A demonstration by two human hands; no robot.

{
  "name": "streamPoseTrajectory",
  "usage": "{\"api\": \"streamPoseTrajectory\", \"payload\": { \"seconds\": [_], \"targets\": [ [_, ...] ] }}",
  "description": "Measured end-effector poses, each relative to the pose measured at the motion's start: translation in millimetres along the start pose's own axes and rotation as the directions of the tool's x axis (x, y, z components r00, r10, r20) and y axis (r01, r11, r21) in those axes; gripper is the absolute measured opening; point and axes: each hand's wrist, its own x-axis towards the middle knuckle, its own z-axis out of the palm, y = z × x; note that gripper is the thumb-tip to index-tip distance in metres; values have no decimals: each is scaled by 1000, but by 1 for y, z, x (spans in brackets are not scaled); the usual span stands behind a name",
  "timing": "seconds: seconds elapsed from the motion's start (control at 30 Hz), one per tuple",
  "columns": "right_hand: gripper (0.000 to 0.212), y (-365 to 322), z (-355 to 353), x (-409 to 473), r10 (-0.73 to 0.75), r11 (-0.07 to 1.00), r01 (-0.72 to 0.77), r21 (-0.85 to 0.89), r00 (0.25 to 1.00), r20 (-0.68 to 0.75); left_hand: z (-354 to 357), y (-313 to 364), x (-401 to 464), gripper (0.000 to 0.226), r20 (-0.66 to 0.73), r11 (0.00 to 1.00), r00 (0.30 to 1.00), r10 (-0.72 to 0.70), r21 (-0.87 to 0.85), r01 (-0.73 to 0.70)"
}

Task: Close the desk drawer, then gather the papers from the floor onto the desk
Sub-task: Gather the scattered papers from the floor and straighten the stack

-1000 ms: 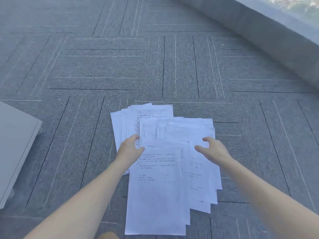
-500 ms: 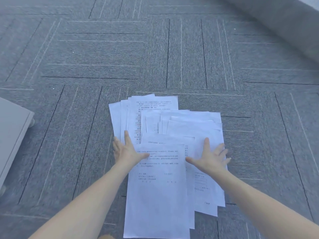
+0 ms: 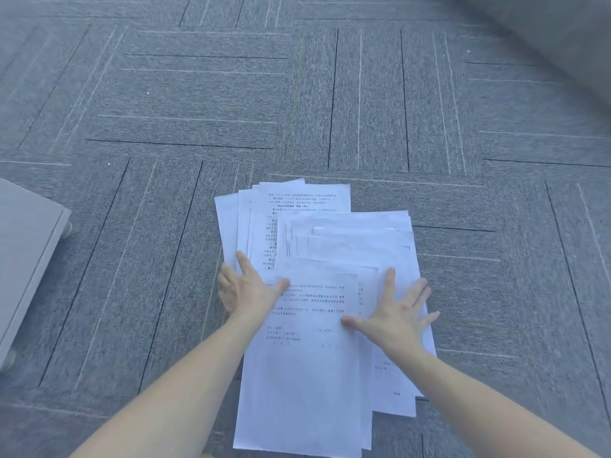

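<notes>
Papers (image 3: 310, 375) lie under flat left hand (image 3: 246, 290) and right hand (image 3: 398, 317).

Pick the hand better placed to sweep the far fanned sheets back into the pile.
Left, probably. The left hand lies flat at the left edge of the papers, fingers reaching the fanned sheets. The right hand is spread over the nearer right stack.

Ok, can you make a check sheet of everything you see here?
Surface: grey carpet, striped tiles.
Job's things: papers spread in an overlapping pile on the carpet, some printed; desk not seen.
Clutter: nothing seen.
Hands: left hand flat, open, on the pile's left edge; right hand flat, fingers spread, on the right sheets.
Cables: nothing seen.
Surroundings: pale cabinet on small feet at left; blurred grey ledge top right.
</notes>
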Motion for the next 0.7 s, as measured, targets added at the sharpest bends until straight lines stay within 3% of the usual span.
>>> {"api": "streamPoseTrajectory", "payload": {
  "seconds": [0.1,0.2,0.27,0.33,0.4,0.43,0.53,0.6,0.7],
  "targets": [
    [143,-2,-3,3,38,999,-37,28,998,-52,-3,1,1,119,-24,998,1000,-16,-68,15],
    [137,-4,-10,10,105,993,-97,62,987,-125,-8,0,8,107,-71,959,992,-103,-273,80],
    [135,-3,-14,13,141,988,-129,83,978,-155,-11,-2,15,89,-53,854,976,-213,-495,160],
    [134,-3,-17,14,170,983,-155,96,969,-182,-13,-6,22,59,54,669,956,-288,-703,241],
    [135,-1,-18,14,201,977,-183,112,963,-180,-12,-11,23,25,128,560,954,-273,-784,266],
    [136,-1,-19,14,225,971,-206,125,960,-166,-11,-14,24,12,131,578,962,-241,-777,251],
    [135,1,-18,13,270,939,-238,246,957,-103,-11,-20,23,8,131,661,980,-151,-724,198],
    [120,2,-20,12,250,882,-195,429,965,-76,-16,-23,20,2,146,655,985,-91,-736,170],
    [89,2,-23,12,229,803,-151,577,971,-64,-25,-26,16,15,180,652,984,4,-746,134]
  ]
}}
